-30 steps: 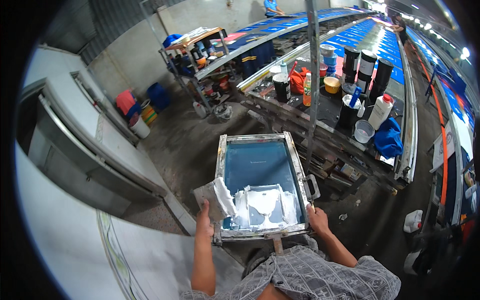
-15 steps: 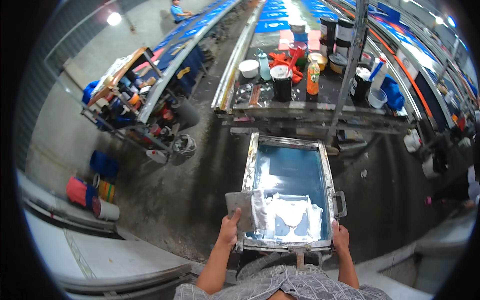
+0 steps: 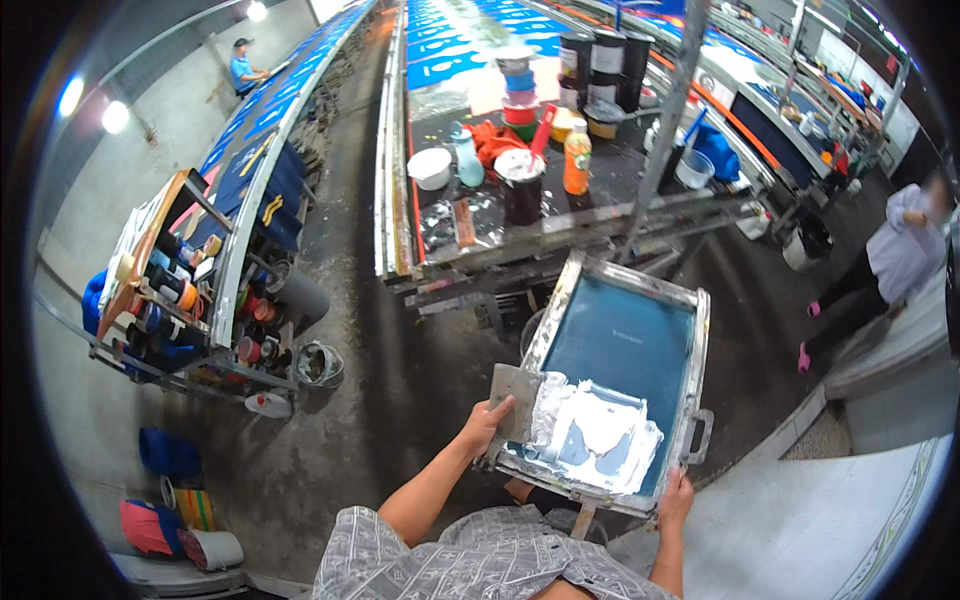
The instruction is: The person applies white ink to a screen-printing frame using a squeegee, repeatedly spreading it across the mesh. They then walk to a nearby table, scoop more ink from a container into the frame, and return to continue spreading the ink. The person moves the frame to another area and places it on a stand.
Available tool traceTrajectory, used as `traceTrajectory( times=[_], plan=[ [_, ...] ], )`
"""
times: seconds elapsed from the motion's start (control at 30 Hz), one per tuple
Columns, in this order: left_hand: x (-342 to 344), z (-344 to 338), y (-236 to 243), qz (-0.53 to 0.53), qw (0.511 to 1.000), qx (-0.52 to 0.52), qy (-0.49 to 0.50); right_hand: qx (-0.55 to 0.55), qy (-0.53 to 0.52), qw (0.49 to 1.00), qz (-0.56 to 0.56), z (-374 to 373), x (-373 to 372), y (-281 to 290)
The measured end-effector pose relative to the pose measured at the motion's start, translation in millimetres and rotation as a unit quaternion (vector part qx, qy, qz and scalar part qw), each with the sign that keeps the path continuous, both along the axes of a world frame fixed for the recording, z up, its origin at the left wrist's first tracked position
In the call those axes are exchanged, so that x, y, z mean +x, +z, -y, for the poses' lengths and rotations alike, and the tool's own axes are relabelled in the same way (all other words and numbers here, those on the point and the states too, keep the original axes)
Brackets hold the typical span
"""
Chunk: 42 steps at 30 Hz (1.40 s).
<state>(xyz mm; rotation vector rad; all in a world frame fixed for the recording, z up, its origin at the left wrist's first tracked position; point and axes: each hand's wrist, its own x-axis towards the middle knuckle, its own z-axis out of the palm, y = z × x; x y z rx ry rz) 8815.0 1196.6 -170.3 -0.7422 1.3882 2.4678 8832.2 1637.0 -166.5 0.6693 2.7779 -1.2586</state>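
Observation:
In front of my body hangs a screen-printing frame (image 3: 549, 318), a worn, paint-spotted rectangle with blue mesh, its far end turned to the right. White ink (image 3: 552, 412) is smeared thickly over its near half, around a printed shape. My left hand (image 3: 482, 427) is closed round a flat grey squeegee (image 3: 516, 393) at the frame's left side; ink coats the edge facing the mesh. Whether those fingers also bear on the frame cannot be seen. My right hand (image 3: 676, 498) grips the frame's near right corner, just below a metal handle (image 3: 697, 437).
Ahead, a long printing table (image 3: 440, 225) holds an ink tub (image 3: 521, 190), an orange bottle (image 3: 577, 160), a white bowl (image 3: 430, 168) and several black cans. A cluttered shelf (image 3: 215, 290) stands left. One person (image 3: 245, 70) is far left, another (image 3: 900, 245) at right.
My view has swung to the right, and the person at right has come more into sight. The frame has turned clockwise, still in my hands with the squeegee.

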Motion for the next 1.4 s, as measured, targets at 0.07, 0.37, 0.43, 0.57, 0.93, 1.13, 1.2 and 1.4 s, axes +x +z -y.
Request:
traceTrajectory(
  times=[0.07,0.37,0.43,0.57,0.93,1.13,1.2,1.4],
  plan=[
    [-11.4,21.5,-13.6,0.007,1.000,-0.001,-0.016,0.024,-0.025,0.999,0.029,17.5,2.2,-9.7],
    [-90.2,137.3,-76.5,0.026,0.990,-0.079,-0.110,-0.067,-0.057,0.990,0.107,171.7,0.0,-118.6],
    [-101.6,148.9,-70.0,0.010,0.984,-0.112,-0.136,-0.064,-0.092,0.992,0.064,180.6,-6.4,-148.3],
    [-134.6,172.3,-26.8,-0.174,0.863,-0.375,-0.291,0.112,-0.181,0.968,0.132,178.9,-15.3,-126.0],
    [-249.3,154.1,103.4,-0.549,0.585,-0.395,-0.447,0.095,0.262,0.959,-0.047,383.8,-132.0,110.8],
    [-362.7,167.6,46.4,-0.257,0.818,-0.489,0.161,-0.488,-0.207,0.841,-0.112,342.3,-115.0,73.0],
    [-396.1,147.8,36.4,-0.252,0.781,-0.534,0.205,-0.614,-0.215,0.754,-0.093,304.1,-106.7,29.1],
    [-454.6,124.5,36.2,-0.240,0.740,-0.502,0.378,-0.503,-0.089,0.858,0.052,306.3,-132.6,48.2]
  ],
)
